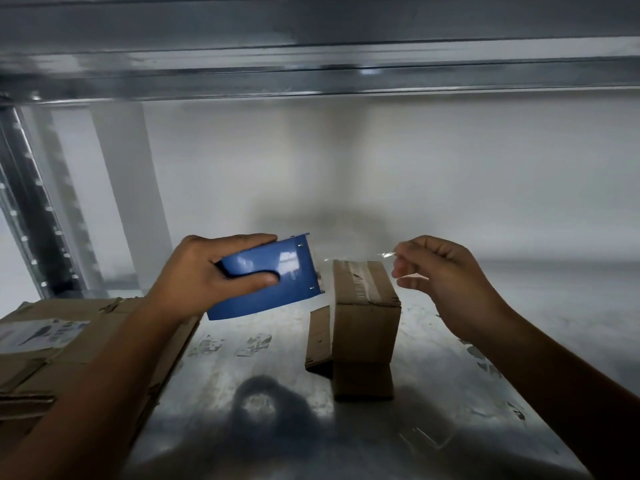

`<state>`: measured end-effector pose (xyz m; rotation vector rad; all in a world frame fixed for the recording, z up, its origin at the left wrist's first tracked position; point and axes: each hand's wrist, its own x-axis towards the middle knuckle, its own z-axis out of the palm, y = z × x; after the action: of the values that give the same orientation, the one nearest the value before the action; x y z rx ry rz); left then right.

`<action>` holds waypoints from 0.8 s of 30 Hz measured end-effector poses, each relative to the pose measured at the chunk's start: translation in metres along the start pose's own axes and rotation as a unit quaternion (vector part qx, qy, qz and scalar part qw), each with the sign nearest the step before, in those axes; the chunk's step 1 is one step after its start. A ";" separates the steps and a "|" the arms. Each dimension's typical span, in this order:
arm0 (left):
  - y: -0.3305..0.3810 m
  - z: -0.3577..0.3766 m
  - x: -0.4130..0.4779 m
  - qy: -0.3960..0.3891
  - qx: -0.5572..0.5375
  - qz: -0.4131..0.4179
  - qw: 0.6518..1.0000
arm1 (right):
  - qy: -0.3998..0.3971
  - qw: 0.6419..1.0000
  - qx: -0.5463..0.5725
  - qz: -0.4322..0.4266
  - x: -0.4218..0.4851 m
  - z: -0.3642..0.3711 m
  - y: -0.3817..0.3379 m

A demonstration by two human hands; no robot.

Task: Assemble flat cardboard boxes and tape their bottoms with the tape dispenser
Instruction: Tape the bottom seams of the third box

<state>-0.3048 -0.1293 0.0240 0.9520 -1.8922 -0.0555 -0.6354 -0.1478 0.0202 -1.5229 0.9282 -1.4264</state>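
A small brown cardboard box [363, 327] stands on the metal shelf [450, 393], its top face bearing strips of clear tape and one loose flap hanging at its left. My left hand [204, 275] grips a blue tape dispenser [270, 277] just left of the box and above the shelf. My right hand [446, 271] pinches the free end of a clear tape strip [360, 258] that stretches from the dispenser across and above the box top.
Flattened cardboard boxes [69, 348] with a white label lie stacked at the left of the shelf. A metal shelf beam [311, 64] runs overhead and a perforated upright [31, 209] stands at the left. A white wall lies behind. Tape scraps mark the shelf surface.
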 end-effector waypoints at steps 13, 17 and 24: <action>0.007 -0.004 0.003 -0.144 -0.131 -0.002 0.981 | 0.021 0.989 0.036 0.142 -0.037 -0.009 0.001; 0.007 -0.004 0.003 -0.155 -0.138 -0.005 0.978 | 0.025 0.987 0.019 0.159 -0.039 -0.010 0.006; 0.004 -0.005 0.003 -0.162 -0.136 -0.021 0.977 | 0.020 0.982 -0.009 0.186 -0.039 -0.007 0.016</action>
<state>-0.3037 -0.1269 0.0305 0.8312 -2.0926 -0.5097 -0.6454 -0.1191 -0.0096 -1.2546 1.1831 -1.1833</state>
